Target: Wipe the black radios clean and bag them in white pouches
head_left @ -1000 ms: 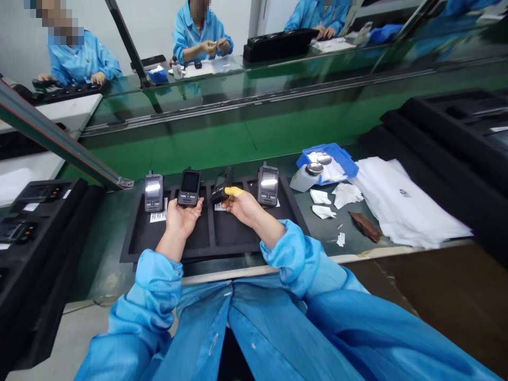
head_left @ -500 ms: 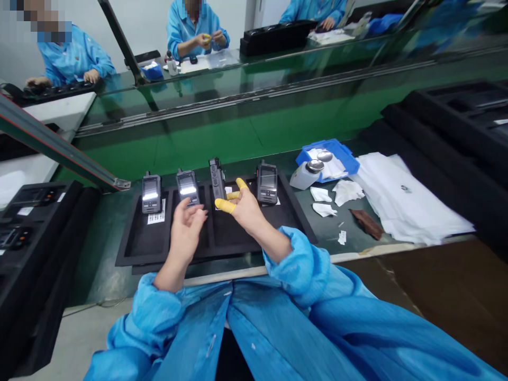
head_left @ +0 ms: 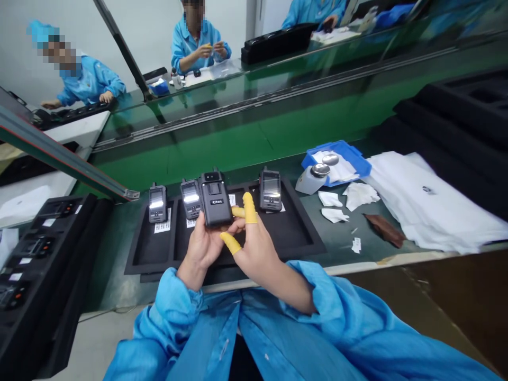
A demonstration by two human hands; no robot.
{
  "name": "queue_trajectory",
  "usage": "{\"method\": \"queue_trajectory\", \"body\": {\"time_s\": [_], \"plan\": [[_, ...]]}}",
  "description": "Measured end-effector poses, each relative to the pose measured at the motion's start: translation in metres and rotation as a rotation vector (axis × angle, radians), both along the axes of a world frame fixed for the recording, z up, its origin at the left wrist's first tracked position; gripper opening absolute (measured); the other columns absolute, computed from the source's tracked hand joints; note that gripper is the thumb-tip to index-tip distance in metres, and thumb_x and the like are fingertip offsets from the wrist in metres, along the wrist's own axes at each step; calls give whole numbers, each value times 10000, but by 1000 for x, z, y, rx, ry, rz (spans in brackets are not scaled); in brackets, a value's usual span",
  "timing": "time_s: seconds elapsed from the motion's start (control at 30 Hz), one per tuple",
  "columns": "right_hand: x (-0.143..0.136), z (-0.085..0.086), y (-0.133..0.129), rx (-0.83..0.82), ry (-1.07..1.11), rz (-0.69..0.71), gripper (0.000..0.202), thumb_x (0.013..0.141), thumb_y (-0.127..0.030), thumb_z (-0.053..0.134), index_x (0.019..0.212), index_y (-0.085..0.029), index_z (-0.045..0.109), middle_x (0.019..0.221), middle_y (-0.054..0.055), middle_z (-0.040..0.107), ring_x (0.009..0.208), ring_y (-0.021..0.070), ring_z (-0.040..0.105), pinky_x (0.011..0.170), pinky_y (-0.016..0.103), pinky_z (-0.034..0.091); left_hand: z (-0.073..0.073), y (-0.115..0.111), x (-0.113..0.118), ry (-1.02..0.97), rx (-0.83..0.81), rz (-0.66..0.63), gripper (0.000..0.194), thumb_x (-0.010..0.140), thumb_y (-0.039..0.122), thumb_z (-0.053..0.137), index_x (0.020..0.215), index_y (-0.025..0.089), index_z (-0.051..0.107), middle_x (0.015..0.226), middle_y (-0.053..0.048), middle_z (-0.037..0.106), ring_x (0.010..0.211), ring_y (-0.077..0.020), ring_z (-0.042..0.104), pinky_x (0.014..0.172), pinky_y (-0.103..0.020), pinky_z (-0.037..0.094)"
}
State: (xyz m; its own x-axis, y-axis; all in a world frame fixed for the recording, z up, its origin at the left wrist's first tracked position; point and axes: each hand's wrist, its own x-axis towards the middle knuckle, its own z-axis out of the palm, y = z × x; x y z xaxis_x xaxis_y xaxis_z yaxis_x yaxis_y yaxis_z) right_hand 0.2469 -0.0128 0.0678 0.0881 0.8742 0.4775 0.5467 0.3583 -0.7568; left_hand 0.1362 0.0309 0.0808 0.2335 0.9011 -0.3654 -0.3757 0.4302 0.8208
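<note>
A black handheld radio point(head_left: 216, 203) stands nearly upright above the tray, its back marked "Riton" turned towards me. My left hand point(head_left: 202, 246) grips it by the lower end, thumb along the left edge. Yellow finger cots cover several fingers of my right hand point(head_left: 254, 238). That hand is beside the radio's lower right corner, thumb and forefinger spread; another finger seems to touch the radio's side. In the black foam tray point(head_left: 137, 259) lie three more radios, screens up: one at left point(head_left: 157, 203), one partly behind the held radio point(head_left: 191, 198), one at right point(head_left: 270, 189).
At right are a blue box point(head_left: 363, 169) of white wipes, a dispenser bottle point(head_left: 311, 180), crumpled wipes point(head_left: 361, 196), a brown scrap point(head_left: 384, 230) and white sheets point(head_left: 432, 196). Black trays point(head_left: 47, 248) with devices stand at left. Co-workers in blue sit across the bench.
The radio, earlier edge-on in my right hand, has turned its back towards me and come nearer. My left hand has closed on it; my right thumb and forefinger have come off it.
</note>
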Motion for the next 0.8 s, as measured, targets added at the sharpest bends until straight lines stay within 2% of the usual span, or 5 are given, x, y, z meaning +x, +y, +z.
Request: {"method": "queue_trajectory", "body": {"time_s": [0.1, 0.2, 0.37, 0.47, 0.8], "plan": [[-1, 0, -7, 86, -90, -16, 677, 884, -193, 467, 1479, -216, 144, 945, 64, 618, 918, 213, 625, 847, 404, 554, -1, -1, 1, 91, 52, -45, 695, 925, 606, 116, 1236, 172, 562, 1221, -114, 649, 1063, -257, 627, 870, -409, 531], [-2, -1, -12, 167, -128, -18, 815, 905, -181, 444, 1511, -216, -99, 944, 58, 634, 942, 213, 628, 907, 411, 536, -4, -2, -1, 142, 94, -99, 748, 894, 654, 89, 1207, 193, 589, 1205, -111, 655, 1021, -261, 631, 797, -401, 539], [-2, -1, -17, 228, -175, -62, 771, 908, -181, 443, 1523, -212, -21, 1035, 102, 625, 903, 207, 633, 876, 407, 555, -8, -2, -3, 117, 128, -130, 745, 915, 592, 73, 1102, 172, 659, 1150, -118, 676, 977, -264, 630, 672, -359, 527], [-2, -2, -17, 231, -171, -60, 803, 903, -170, 450, 1525, -194, -57, 977, 92, 629, 886, 210, 626, 859, 408, 564, -10, -2, -2, 107, 147, -124, 730, 926, 574, 83, 1048, 173, 680, 1194, -105, 660, 990, -262, 624, 644, -339, 521], [-1, -2, -21, 251, -165, -50, 801, 881, -132, 453, 1531, -177, -13, 1020, 113, 586, 882, 191, 612, 827, 358, 582, -9, -4, 0, 234, 117, -105, 724, 907, 604, 77, 1007, 189, 662, 1070, -119, 690, 1033, -285, 609, 725, -390, 532]]}}
